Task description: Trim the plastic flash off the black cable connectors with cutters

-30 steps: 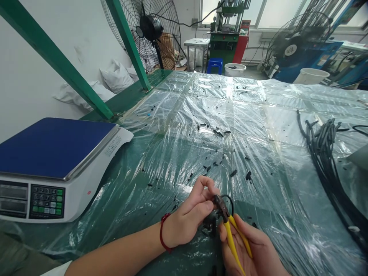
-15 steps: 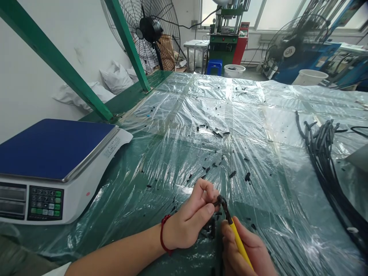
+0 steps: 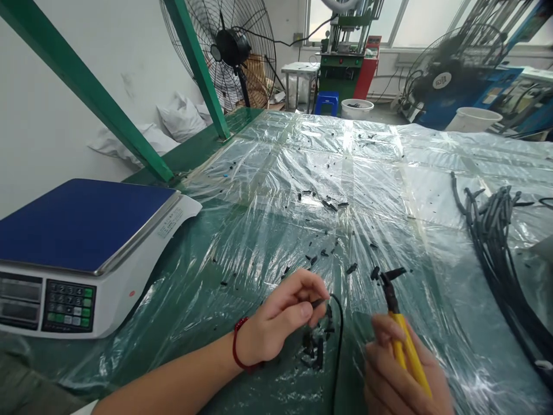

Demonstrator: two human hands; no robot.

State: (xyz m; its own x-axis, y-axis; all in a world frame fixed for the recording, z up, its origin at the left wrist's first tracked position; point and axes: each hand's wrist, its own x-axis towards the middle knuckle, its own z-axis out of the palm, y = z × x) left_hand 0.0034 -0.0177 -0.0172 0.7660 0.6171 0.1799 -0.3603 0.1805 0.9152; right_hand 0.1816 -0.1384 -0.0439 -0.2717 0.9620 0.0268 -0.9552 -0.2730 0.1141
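Left hand (image 3: pixel 276 325) fingers pinching black cable (image 3: pixel 337 334) end; right hand (image 3: pixel 400 374) gripping yellow-handled pliers (image 3: pixel 400 323).

The left forearm is extended from the lower left, a red cord bracelet (image 3: pixel 237 350) being worn at the wrist. The left hand (image 3: pixel 276 325) is held palm down, thumb and forefinger pinched on the end of a thin black cable (image 3: pixel 337 340). The right hand (image 3: pixel 400 377), just right of that cable, is closed around yellow-handled pliers (image 3: pixel 400 328), whose jaws are pointed up and away.
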